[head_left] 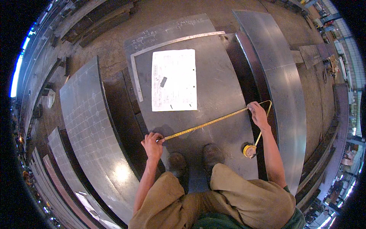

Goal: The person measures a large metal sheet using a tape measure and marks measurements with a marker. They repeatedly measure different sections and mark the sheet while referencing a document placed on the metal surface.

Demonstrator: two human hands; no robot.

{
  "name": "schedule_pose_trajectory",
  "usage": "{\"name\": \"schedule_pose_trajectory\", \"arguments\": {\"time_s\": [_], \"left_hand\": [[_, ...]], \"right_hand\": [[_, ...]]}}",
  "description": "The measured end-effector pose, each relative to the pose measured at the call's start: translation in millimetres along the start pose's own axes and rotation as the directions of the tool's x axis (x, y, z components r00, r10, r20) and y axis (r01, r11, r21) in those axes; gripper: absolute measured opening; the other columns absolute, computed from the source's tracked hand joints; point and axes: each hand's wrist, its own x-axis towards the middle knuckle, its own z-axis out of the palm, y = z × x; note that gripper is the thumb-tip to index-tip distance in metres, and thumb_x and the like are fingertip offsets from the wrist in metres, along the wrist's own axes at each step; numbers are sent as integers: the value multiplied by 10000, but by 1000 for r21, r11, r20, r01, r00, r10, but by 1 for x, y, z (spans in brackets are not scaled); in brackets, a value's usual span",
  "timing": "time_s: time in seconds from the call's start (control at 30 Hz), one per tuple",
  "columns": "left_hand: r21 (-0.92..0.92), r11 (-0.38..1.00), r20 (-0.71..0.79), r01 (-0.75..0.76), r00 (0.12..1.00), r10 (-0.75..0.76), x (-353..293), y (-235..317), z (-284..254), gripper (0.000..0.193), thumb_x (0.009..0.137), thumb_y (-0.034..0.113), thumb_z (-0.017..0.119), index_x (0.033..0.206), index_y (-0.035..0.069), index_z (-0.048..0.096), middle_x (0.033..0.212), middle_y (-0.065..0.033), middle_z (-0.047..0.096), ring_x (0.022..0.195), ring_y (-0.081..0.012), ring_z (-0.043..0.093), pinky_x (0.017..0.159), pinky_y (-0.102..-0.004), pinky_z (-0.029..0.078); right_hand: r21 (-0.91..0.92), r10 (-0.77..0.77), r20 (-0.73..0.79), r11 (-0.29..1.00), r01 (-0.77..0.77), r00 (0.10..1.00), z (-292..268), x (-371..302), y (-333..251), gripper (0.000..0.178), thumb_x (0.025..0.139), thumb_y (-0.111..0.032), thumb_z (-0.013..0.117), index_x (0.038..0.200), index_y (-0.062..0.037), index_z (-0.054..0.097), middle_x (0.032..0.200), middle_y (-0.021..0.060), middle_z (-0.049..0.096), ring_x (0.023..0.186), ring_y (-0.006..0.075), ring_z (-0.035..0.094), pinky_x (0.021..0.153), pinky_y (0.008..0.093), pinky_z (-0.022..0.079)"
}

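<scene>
Head view: yellow tape (pixel 206 123) stretched over metal plate (pixel 217 91).
Left hand (pixel 153 146), left of centre: fingers narrow, pinching tape's end.
Right hand (pixel 258 114), right of centre: pinching tape also.

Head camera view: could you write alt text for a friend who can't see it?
A person's left hand and right hand hold a yellow tape measure stretched across a grey metal plate, its case near the right edge. Beyond the tape, a white printed sheet lies on the plate, with an L-shaped framing square along its left and far sides.
</scene>
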Motion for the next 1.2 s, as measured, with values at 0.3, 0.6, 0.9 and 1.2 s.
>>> {"name": "schedule_pose_trajectory", "arguments": {"time_s": [0.3,0.6,0.9,1.2], "left_hand": [[-71,996,-39,-62,997,60,1,-8,2,150,746,203,835,859,146,753,880,-23,630,936,-291,587,809,-481,451],[-188,976,-56,-109,993,100,4,-11,3,173,704,125,840,842,82,747,821,-86,599,852,-327,562,773,-448,471],[-216,972,9,-97,995,101,9,-17,4,183,699,96,840,859,78,753,845,-94,621,882,-332,579,797,-450,478],[-168,983,35,-76,996,83,10,-7,-3,175,717,96,833,855,67,731,862,-101,623,902,-342,580,811,-461,478]], "right_hand": [[103,108,72,988,-115,992,-4,2,-7,292,869,103,569,1090,-68,653,999,136,611,845,357,631,693,392,509],[-2,-17,33,1000,17,999,-4,4,-6,270,875,121,550,1081,-34,630,1002,160,611,870,387,624,726,401,508],[56,22,16,998,-23,1000,3,0,5,227,905,125,552,1070,-11,629,998,154,609,858,354,618,729,371,495],[0,59,63,998,-59,996,-1,0,2,303,838,88,604,1104,-54,632,1060,132,621,917,370,630,754,419,525]]}}
